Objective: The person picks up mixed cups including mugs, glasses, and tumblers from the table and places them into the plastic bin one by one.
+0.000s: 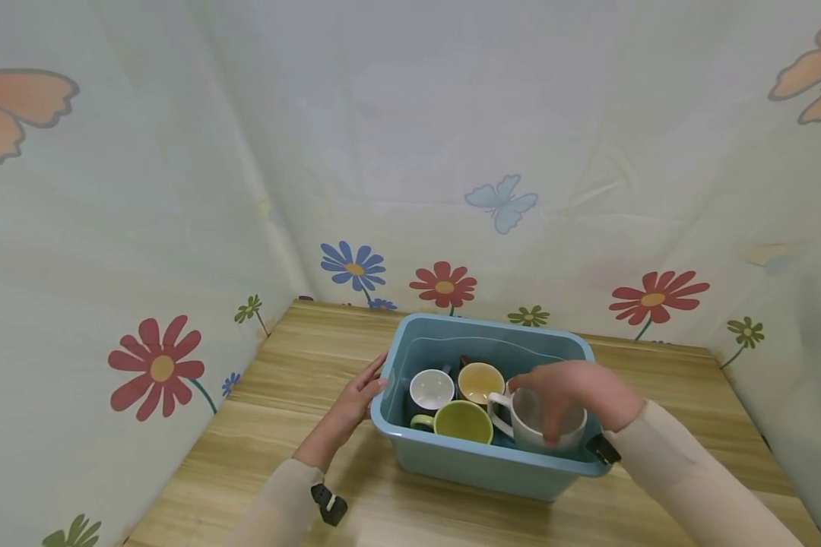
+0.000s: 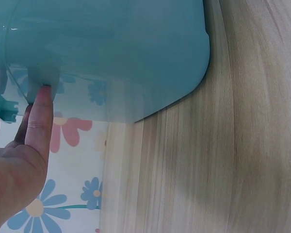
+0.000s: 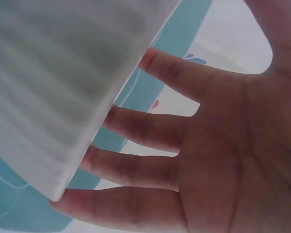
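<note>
A light-blue plastic tub [image 1: 472,456] holds several mugs. My right hand [image 1: 578,387] reaches in from the right and grips a white mug [image 1: 537,437] at its mouth. The right wrist view shows the mug's ribbed side [image 3: 53,92], fingertips [image 3: 150,58] spread along its edge. Left of it are a green mug [image 1: 464,422], a mug with a yellow inside [image 1: 480,381] and a dark mug with a white inside [image 1: 432,390]. My left hand [image 1: 351,403] rests against the tub's left end, its straight fingers [image 2: 40,119] touching the outer wall just under the rim.
The tub stands on a wood-grain table [image 1: 301,365]. A pale curtain [image 1: 410,152] printed with flowers and butterflies hangs around the table's back and sides. Dark straps [image 1: 328,504] sit at both wrists over light sleeves [image 1: 698,471].
</note>
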Demonstrator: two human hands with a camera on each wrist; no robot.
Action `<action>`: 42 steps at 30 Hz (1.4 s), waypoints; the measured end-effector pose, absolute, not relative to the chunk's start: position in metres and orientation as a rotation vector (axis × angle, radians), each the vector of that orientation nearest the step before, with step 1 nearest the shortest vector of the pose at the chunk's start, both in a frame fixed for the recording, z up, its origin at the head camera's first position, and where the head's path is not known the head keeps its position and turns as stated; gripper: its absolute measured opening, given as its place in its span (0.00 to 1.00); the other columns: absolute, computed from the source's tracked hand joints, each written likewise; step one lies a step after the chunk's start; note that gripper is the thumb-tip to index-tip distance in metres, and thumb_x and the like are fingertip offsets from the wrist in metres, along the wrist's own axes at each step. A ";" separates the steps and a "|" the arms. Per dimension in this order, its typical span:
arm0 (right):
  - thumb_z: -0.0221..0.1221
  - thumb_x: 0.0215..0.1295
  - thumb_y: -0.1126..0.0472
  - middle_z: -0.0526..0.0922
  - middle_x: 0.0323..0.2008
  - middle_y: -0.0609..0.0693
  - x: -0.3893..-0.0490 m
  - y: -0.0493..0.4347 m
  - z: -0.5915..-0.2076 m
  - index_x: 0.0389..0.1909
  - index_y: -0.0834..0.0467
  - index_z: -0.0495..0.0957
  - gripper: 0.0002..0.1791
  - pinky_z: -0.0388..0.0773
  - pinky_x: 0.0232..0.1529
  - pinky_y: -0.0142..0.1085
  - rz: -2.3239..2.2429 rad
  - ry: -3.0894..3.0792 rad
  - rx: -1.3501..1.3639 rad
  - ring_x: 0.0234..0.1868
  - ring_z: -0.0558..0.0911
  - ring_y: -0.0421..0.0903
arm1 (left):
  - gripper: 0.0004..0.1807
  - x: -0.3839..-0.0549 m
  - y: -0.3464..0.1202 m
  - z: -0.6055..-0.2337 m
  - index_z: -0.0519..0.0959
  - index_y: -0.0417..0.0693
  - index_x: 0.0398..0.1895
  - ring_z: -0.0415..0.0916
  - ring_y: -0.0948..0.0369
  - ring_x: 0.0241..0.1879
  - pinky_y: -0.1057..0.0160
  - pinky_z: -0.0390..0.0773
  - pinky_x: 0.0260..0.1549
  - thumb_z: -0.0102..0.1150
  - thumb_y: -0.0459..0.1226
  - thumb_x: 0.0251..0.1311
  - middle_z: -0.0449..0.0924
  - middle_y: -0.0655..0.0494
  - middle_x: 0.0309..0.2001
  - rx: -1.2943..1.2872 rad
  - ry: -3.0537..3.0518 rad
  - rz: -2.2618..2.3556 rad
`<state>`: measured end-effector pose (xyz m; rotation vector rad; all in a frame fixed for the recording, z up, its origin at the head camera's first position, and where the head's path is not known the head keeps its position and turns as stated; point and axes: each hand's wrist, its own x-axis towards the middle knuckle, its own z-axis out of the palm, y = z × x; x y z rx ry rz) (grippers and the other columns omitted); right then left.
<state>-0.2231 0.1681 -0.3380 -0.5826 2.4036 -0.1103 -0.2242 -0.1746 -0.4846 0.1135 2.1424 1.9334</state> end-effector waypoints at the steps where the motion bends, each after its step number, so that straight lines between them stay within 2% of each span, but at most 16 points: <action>1: 0.80 0.39 0.60 0.79 0.51 0.54 -0.223 0.168 -0.338 0.67 0.49 0.71 0.48 0.82 0.49 0.58 -0.116 2.402 -0.579 0.51 0.76 0.55 | 0.35 -0.225 -0.175 -0.485 0.52 0.53 0.83 0.80 0.56 0.56 0.63 0.84 0.42 0.46 0.43 0.76 0.61 0.31 0.76 0.115 2.138 1.934; 22: 0.81 0.40 0.57 0.79 0.54 0.55 -0.224 0.167 -0.346 0.67 0.50 0.70 0.49 0.78 0.57 0.61 -0.097 2.402 -0.520 0.55 0.75 0.57 | 0.35 -0.223 -0.174 -0.484 0.53 0.53 0.83 0.80 0.53 0.58 0.62 0.84 0.43 0.47 0.44 0.75 0.61 0.31 0.76 0.092 2.153 1.933; 31: 0.82 0.38 0.58 0.78 0.57 0.56 -0.228 0.164 -0.350 0.66 0.51 0.71 0.49 0.77 0.59 0.60 -0.075 2.390 -0.529 0.57 0.74 0.57 | 0.35 -0.223 -0.173 -0.482 0.52 0.52 0.83 0.80 0.58 0.52 0.65 0.83 0.40 0.46 0.42 0.75 0.61 0.30 0.76 0.100 2.136 1.949; 42: 0.82 0.38 0.58 0.76 0.56 0.54 -0.232 0.160 -0.353 0.64 0.49 0.72 0.47 0.77 0.58 0.59 -0.033 2.361 -0.523 0.57 0.73 0.57 | 0.34 -0.224 -0.174 -0.485 0.53 0.53 0.83 0.80 0.53 0.58 0.62 0.84 0.43 0.46 0.43 0.76 0.60 0.31 0.77 0.090 2.151 1.943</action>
